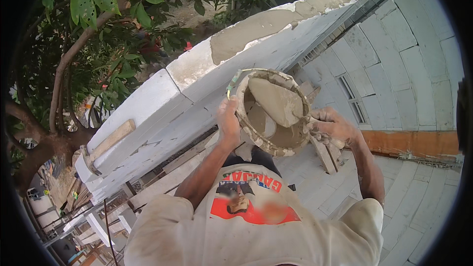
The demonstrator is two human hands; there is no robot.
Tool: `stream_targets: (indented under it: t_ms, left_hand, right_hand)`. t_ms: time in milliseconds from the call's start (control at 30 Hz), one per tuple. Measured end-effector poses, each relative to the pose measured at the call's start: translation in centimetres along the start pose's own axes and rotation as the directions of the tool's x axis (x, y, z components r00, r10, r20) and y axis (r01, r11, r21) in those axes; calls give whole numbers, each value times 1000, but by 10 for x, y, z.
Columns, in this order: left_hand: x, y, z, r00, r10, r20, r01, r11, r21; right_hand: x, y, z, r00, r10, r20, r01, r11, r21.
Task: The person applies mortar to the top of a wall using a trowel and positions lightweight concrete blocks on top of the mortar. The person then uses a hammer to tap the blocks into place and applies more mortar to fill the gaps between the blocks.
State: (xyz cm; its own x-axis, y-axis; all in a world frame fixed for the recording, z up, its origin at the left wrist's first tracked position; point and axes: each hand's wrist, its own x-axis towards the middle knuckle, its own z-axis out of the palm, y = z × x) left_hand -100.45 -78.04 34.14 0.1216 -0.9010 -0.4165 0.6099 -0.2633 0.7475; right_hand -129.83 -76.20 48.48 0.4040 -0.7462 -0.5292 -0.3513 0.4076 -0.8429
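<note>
A mortar-caked bucket is held up in front of my body, with wet grey mortar inside. My left hand is closed on the bucket's left rim, beside its thin wire handle. My right hand grips a trowel at the bucket's right side. The trowel's broad blade lies across the bucket opening, coated in grey mortar. Beyond the bucket runs a white block wall; a layer of mortar covers part of its top.
A hammer-like tool with a wooden handle rests on the wall's left end. Tree branches crowd the upper left. Another block wall rises at the right, with an orange-brown board along its base. Wooden pieces stand below the bucket.
</note>
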Motion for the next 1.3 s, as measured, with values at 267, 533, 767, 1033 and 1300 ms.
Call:
stream_targets:
  t_ms: [267, 533, 767, 1033, 1300]
  left_hand:
    - [-3, -37, -22, 999, -43, -3, 43, 985, 166]
    - [-6, -33, -49, 975, 220, -24, -183, 864, 468]
    - [5, -37, -68, 991, 85, -102, -43, 933, 357]
    - [12, -32, -75, 994, 56, -98, -10, 908, 418]
    - [6, -15, -38, 985, 160, -69, -92, 813, 575]
  right_hand:
    - [128, -133, 43, 871, -464, 162, 272, 179, -946]
    - [125, -106, 95, 751, -657, -68, 274, 403, -873]
    - [135, -120, 183, 960, -272, -67, 213, 864, -456]
    - [150, -146, 149, 927, -375, 15, 113, 241, -964]
    - [124, -91, 43, 885, -340, -317, -68, 580, -812]
